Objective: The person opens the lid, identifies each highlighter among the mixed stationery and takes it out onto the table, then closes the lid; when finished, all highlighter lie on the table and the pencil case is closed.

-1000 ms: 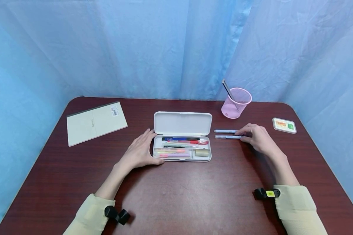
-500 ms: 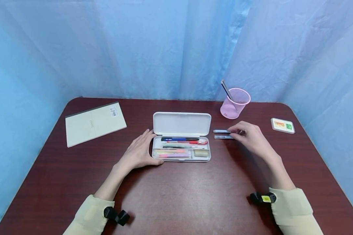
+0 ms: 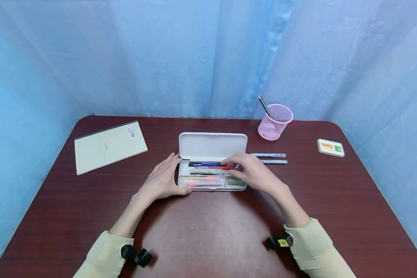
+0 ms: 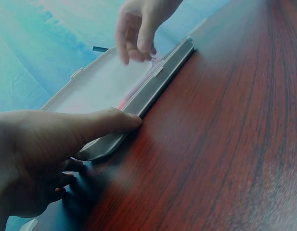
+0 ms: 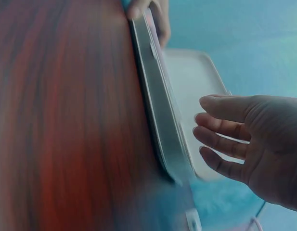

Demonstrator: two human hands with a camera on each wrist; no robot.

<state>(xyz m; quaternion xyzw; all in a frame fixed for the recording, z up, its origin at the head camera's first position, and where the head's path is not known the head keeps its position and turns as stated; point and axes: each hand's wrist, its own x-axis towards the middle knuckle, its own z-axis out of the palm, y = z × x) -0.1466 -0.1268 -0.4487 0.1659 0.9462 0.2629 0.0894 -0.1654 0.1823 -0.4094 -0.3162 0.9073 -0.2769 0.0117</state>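
Head view: where's the pencil case (image 3: pixel 213 189), and what has hold of it?

– Mid-table, its lid (image 3: pixel 212 143) raised at the back. The left hand (image 3: pixel 160 178) grips the left end, thumb at the front edge. The right hand (image 3: pixel 254 172) hovers over the right end, near the red pen (image 3: pixel 217 168).

– And those 2 pale blue pens (image 3: pixel 274 155)?

– On the table (image 3: pixel 212 235), just right of the case. They look light, stiff and slick; I'd pinch them mid-barrel.

– Left wrist view?

– Thumb on the front wall, near the corner. I'd guess thin, rigid plastic, light enough to skid, so steady it by the end. The hinge may be its fragile part; don't lift by the lid.

– Right wrist view: is that hand holding anything?

– Nothing visible. Fingers (image 5: pixel 220 140) apart, gently bent, in front of the lid.
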